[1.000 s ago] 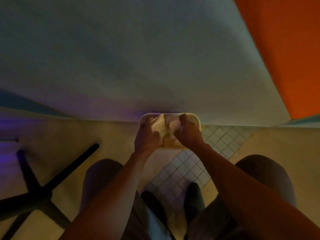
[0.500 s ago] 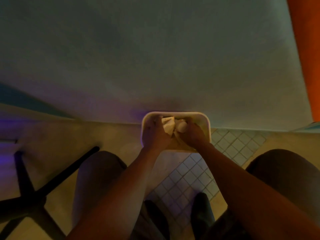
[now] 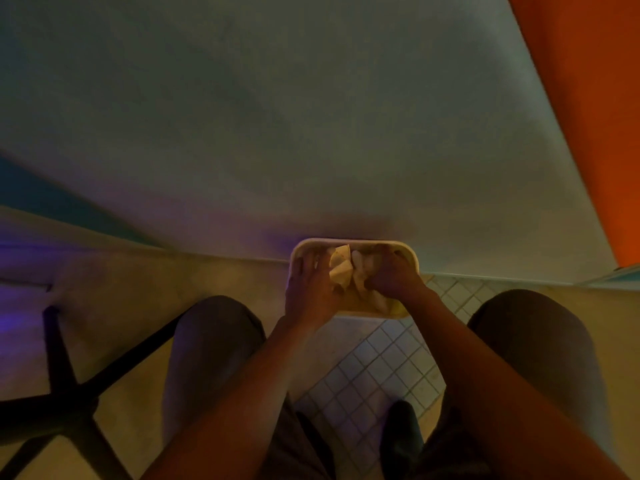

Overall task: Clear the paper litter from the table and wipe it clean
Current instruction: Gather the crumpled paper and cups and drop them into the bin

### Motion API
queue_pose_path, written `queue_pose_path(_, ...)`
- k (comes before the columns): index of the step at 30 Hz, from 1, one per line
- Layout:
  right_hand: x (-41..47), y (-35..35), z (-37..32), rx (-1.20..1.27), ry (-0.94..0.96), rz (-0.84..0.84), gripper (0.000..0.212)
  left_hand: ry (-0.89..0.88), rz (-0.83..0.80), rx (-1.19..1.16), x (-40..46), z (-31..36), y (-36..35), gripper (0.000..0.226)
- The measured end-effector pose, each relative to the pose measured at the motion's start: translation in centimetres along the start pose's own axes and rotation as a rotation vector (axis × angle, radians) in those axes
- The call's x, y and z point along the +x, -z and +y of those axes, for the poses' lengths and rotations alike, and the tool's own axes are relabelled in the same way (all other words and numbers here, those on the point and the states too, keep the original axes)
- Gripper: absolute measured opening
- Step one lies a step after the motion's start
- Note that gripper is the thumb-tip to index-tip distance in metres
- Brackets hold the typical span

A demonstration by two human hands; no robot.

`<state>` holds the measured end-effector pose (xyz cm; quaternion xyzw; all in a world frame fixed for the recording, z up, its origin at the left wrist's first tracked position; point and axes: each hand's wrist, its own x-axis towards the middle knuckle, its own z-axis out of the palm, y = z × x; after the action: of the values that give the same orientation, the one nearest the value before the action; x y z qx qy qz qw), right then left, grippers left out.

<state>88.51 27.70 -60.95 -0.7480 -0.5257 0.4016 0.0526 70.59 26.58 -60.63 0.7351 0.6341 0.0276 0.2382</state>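
A cream rectangular bin (image 3: 412,258) stands on the floor against a grey wall. Pale crumpled paper (image 3: 341,268) lies in its mouth between my two hands. My left hand (image 3: 311,292) covers the bin's left side, its fingers bent over the paper. My right hand (image 3: 394,278) is curled on more paper (image 3: 362,271) at the right side. Both forearms reach down from the bottom of the view. The bin's inside is mostly hidden by my hands.
The grey wall (image 3: 311,116) fills the upper view, with an orange panel (image 3: 595,98) at the right. A black cross-shaped table base (image 3: 59,393) stands on the floor at the left. My knees and dark shoes (image 3: 401,441) are over white floor tiles (image 3: 374,368).
Both hands have pushed lower into the bin with the paper, and less paper shows above the rim. The view swung slightly from side to side.
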Motion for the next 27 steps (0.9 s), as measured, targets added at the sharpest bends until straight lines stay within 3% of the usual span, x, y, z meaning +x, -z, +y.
queue_pose_path(5, 0.1, 1.2, -0.3, -0.051, 0.01, -0.01, 0.081, -0.071, -0.074, 0.014, -0.1, 0.0, 1.1, 0.078)
queue_pose_path(13, -5.6, 6.4, -3.9, -0.038, -0.029, -0.057, 0.071, 0.015, -0.22, -0.04, -3.3, 3.9, 9.3, 0.078)
queue_pose_path(27, -24.5, 21.9, -16.8, 0.042, -0.044, -0.084, 0.063, 0.072, -0.248, -0.148, -13.3, 12.6, 32.5, 0.061)
